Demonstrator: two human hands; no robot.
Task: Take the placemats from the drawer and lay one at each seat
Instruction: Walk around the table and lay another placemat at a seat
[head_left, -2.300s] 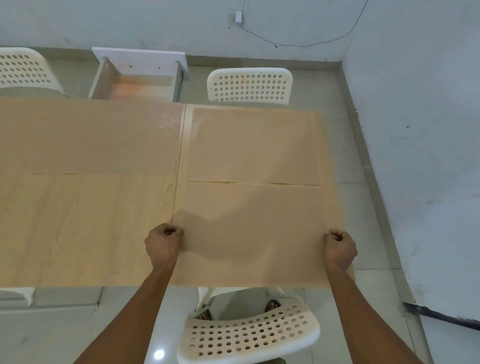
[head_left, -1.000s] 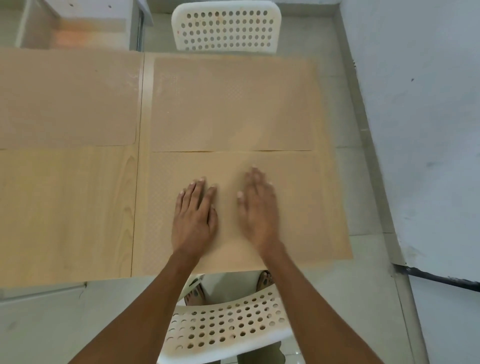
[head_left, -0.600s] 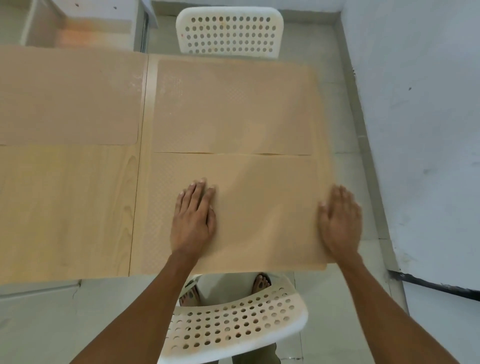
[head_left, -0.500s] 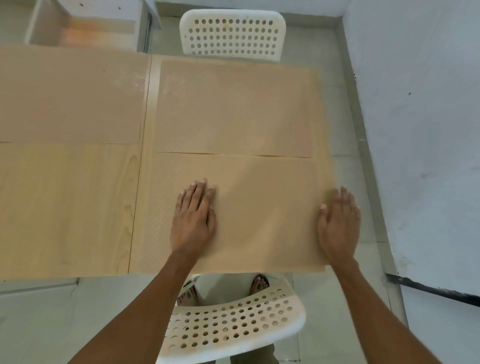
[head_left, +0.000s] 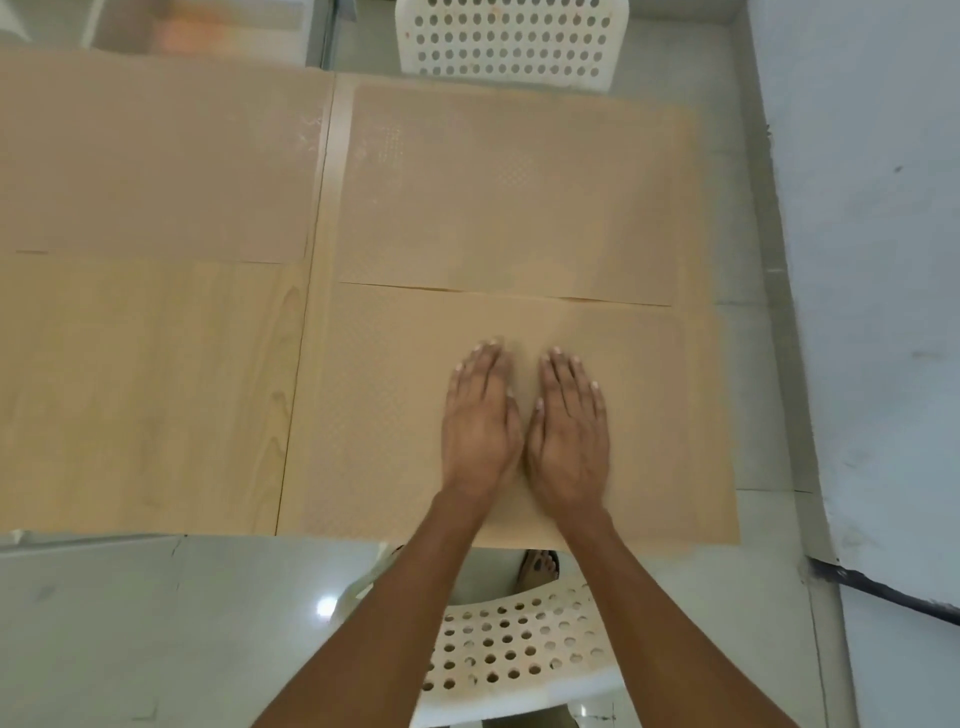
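Tan, faintly dotted placemats cover much of the pale wooden table (head_left: 145, 395) in the head view. The near placemat (head_left: 395, 426) lies flat at the table's near right seat, its front edge along the table's edge, directly above a white perforated chair (head_left: 519, 654) whose back shows at the bottom of the picture. Both hands rest on this mat, palms down and side by side near its middle. The left hand (head_left: 480, 426) is flat with fingers straight and together; the right hand (head_left: 569, 431) is spread the same way, and the two thumbs nearly touch. Neither hand grips anything.

A second placemat (head_left: 509, 187) lies just beyond the first, their long edges meeting or all but meeting along a thin line, in front of the far white chair (head_left: 511, 41). A third placemat (head_left: 156, 156) covers the far left part of the table, beside the second with a narrow strip of bare wood between them. The near left part of the table shows bare wood grain.

Beyond the table's far edge, at the top left, the open drawer (head_left: 208, 26) shows blurred. A bare foot (head_left: 537, 566) stands on the grey tiled floor (head_left: 104, 623) under the table's near edge.
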